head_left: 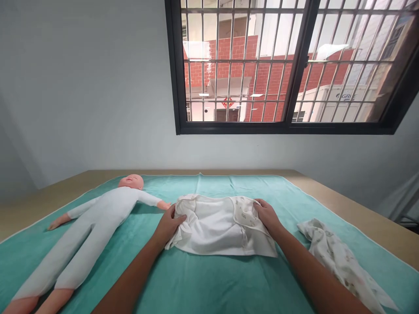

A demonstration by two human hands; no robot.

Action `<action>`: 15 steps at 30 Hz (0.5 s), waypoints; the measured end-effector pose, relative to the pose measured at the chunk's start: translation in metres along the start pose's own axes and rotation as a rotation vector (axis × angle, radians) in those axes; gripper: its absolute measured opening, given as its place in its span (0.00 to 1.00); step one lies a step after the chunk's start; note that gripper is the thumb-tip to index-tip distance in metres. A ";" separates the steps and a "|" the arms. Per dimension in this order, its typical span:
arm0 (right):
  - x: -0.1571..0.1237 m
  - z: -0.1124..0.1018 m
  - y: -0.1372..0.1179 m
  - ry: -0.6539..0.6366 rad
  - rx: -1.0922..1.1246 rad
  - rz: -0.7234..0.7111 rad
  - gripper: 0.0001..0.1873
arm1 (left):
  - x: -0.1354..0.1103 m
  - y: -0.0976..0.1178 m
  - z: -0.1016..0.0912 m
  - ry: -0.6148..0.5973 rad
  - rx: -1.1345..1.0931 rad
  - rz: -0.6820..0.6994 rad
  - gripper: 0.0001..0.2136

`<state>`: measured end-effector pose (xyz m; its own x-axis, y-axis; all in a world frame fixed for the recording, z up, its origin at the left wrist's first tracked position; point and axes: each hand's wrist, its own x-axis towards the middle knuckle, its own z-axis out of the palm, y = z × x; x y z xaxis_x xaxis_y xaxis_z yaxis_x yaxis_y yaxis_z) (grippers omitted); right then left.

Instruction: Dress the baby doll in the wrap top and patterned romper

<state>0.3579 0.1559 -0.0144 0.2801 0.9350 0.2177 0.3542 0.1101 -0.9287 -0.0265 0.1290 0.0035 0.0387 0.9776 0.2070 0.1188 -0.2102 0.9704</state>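
Note:
A small white baby shirt with a faint print lies spread in front of me, its plain white inside showing in the middle. My left hand is closed on its left edge, thumb on top of the bunched cloth. At the opposite edge, my right hand grips the printed part, with its fingertips partly hidden behind the fabric. A baby doll in a white body suit lies on its back to the left. One doll hand reaches close to my left hand; whether they touch I cannot tell.
A crumpled printed white cloth lies at the right beside my right forearm. Under everything is a green sheet on a tan table. The grey wall and a barred window stand behind the table.

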 end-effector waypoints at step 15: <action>-0.037 0.012 -0.065 -0.007 -0.079 -0.357 0.12 | -0.041 0.039 0.039 -0.467 0.791 0.293 0.09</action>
<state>0.3139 0.1178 0.0347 0.1201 0.8446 0.5218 0.4968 0.4039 -0.7682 0.0154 0.0806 0.0276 0.5433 0.8173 0.1918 0.6693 -0.5597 0.4886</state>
